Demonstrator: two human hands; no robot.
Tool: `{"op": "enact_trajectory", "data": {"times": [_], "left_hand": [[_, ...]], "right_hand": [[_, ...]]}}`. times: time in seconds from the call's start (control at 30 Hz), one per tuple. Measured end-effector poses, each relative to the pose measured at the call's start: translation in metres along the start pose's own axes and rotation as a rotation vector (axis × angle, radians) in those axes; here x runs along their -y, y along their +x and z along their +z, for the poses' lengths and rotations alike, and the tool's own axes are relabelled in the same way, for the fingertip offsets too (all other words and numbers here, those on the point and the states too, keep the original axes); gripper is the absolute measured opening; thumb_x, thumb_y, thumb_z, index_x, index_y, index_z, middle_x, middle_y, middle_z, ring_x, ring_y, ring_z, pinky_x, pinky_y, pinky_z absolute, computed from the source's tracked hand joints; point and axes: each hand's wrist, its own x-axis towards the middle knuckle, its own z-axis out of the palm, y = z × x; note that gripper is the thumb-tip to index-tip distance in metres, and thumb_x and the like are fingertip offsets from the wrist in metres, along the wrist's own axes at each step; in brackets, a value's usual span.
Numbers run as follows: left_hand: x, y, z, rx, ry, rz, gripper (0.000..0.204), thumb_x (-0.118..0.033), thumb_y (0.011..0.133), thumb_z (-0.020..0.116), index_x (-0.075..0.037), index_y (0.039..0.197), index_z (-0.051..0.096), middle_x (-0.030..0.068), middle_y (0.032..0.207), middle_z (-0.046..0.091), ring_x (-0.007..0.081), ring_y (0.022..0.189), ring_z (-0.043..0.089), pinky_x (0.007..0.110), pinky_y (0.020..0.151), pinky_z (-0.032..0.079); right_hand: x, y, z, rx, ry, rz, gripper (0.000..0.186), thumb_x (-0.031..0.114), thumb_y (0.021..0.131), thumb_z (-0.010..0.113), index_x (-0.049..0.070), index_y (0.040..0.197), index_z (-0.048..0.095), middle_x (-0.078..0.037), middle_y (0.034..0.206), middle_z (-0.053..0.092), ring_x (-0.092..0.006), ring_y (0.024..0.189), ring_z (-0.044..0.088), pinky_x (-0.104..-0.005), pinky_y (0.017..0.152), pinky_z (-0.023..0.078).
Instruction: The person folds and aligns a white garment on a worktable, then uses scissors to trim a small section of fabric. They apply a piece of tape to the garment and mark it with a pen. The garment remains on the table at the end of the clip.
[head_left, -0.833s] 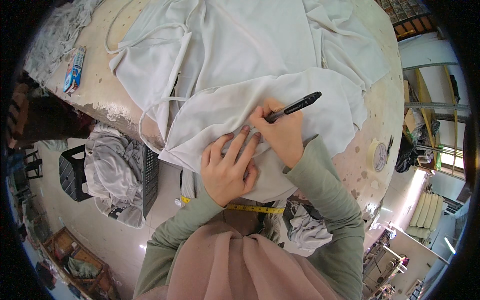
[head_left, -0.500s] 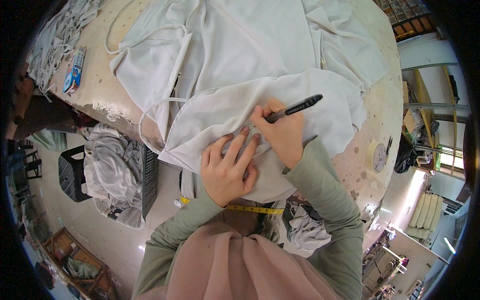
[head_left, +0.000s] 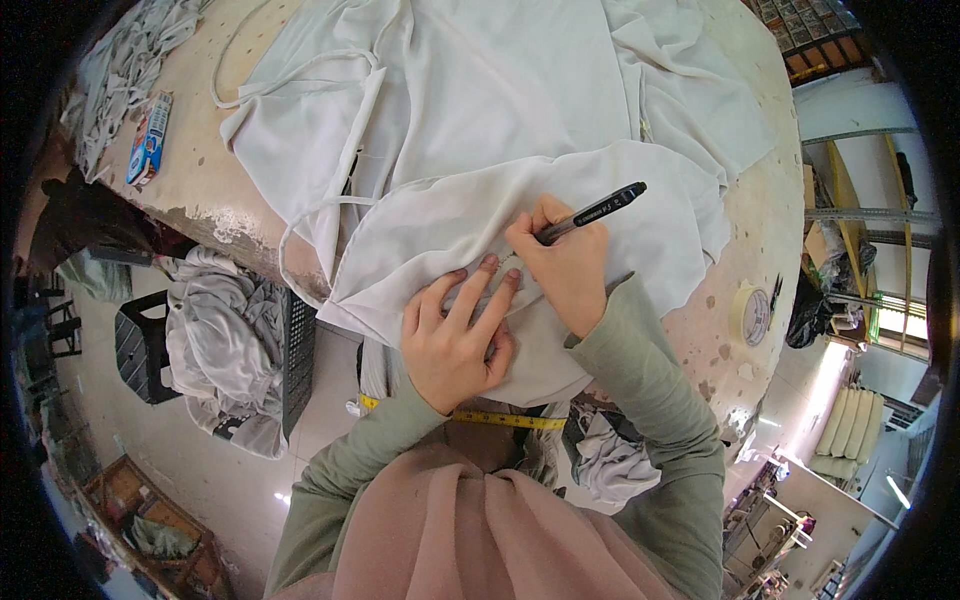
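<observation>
A pale grey garment (head_left: 500, 90) lies spread over the worn wooden table, its near part folded toward me. My right hand (head_left: 562, 262) is closed round a black pen (head_left: 600, 212), whose upper end leans to the right and away from me. The pen's tip is hidden behind my fingers, close to the cloth. Flat on the fabric just left of it rests my left hand (head_left: 455, 335), fingers spread, with the fingertips beside a small mark or patch (head_left: 507, 262) that I cannot make out clearly. A thin fabric cord (head_left: 290, 240) runs along the garment's left side.
A yellow measuring tape (head_left: 510, 419) crosses in front of my body below the table edge. Tape roll (head_left: 752, 314) lies at the table's right; a small blue box (head_left: 150, 138) at its left. A black crate (head_left: 300, 355) beside grey cloth (head_left: 225, 335) stands lower left.
The pen and my right hand have shifted very slightly, the pen's upper end tilting a little. My left hand and the garment stay in place.
</observation>
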Motion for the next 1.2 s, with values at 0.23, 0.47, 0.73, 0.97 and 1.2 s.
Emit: {"op": "enact_trajectory", "data": {"times": [0.23, 0.47, 0.73, 0.97, 1.2], "left_hand": [[0.000, -0.001, 0.001, -0.009, 0.010, 0.001, 0.049, -0.019, 0.066, 0.059, -0.019, 0.115, 0.065, 0.0009, 0.126, 0.057, 0.0250, 0.105, 0.052, 0.037, 0.089, 0.041], [0.002, -0.001, 0.002, -0.021, -0.005, 0.023, 0.050, -0.018, 0.065, 0.059, -0.020, 0.114, 0.065, 0.0028, 0.126, 0.057, 0.0272, 0.104, 0.052, 0.040, 0.088, 0.042], [0.003, -0.003, 0.002, -0.013, -0.006, 0.025, 0.045, -0.021, 0.063, 0.062, -0.021, 0.108, 0.067, 0.0035, 0.125, 0.058, 0.0263, 0.105, 0.053, 0.039, 0.087, 0.042], [0.003, -0.004, 0.002, -0.005, -0.019, 0.034, 0.045, -0.021, 0.063, 0.063, -0.021, 0.107, 0.067, 0.0047, 0.122, 0.057, 0.0282, 0.105, 0.053, 0.041, 0.087, 0.042], [0.004, -0.003, 0.002, -0.017, -0.022, 0.037, 0.045, -0.021, 0.063, 0.063, -0.020, 0.108, 0.066, 0.0046, 0.123, 0.057, 0.0282, 0.105, 0.053, 0.041, 0.087, 0.042]], "right_hand": [[-0.003, -0.001, 0.004, -0.011, 0.043, 0.013, 0.027, 0.004, 0.083, 0.061, 0.001, 0.065, 0.042, 0.002, 0.055, 0.037, -0.0035, 0.056, 0.032, -0.0241, 0.047, 0.030], [0.009, 0.004, -0.017, 0.013, 0.633, 0.456, 0.025, 0.008, 0.087, 0.062, 0.002, 0.068, 0.047, 0.004, 0.056, 0.046, -0.0023, 0.053, 0.040, -0.0221, 0.046, 0.033], [-0.004, -0.008, -0.003, 0.218, 0.108, -0.033, 0.026, 0.007, 0.084, 0.065, 0.002, 0.066, 0.047, 0.003, 0.055, 0.047, -0.0026, 0.053, 0.040, -0.0226, 0.046, 0.034], [-0.005, -0.009, -0.004, 0.226, 0.083, -0.044, 0.026, 0.005, 0.081, 0.066, 0.001, 0.064, 0.047, 0.002, 0.054, 0.043, -0.0037, 0.054, 0.035, -0.0241, 0.047, 0.032], [-0.008, -0.008, -0.003, 0.202, 0.063, -0.044, 0.021, 0.017, 0.081, 0.065, 0.004, 0.069, 0.054, -0.011, 0.053, 0.052, -0.0206, 0.045, 0.051, -0.0340, 0.045, 0.041]]}}
